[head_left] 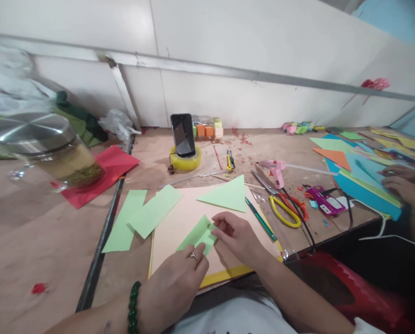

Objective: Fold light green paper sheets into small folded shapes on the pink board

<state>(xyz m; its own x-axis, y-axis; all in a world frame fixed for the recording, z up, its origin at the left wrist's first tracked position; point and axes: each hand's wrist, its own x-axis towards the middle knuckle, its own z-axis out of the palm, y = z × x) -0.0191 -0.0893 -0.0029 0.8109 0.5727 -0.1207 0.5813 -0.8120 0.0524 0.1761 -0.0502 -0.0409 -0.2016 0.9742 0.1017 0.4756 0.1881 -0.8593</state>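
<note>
A folded piece of light green paper (192, 235) lies on a stack of pale peach sheets (228, 257). My left hand (176, 280), with a ring and a green bead bracelet, presses its fingers on the lower edge of the piece. At the upper right corner, my right hand (238, 236) pinches the paper between thumb and fingers. Two loose green paper strips (155, 213) overlap to the left, partly off the stack. A green paper triangle (226, 195) rests above my hands. Beside my right hand lies a green pen (261, 220).
Scissors (284, 211), a pink glue gun (275, 171) and a purple plug strip (326, 202) lie to the right. A phone (183, 134) leans on a yellow tape roll (184, 161). A glass jar (50, 153) stands left on red paper (115, 162). Another person's hand (404, 183) touches papers at right.
</note>
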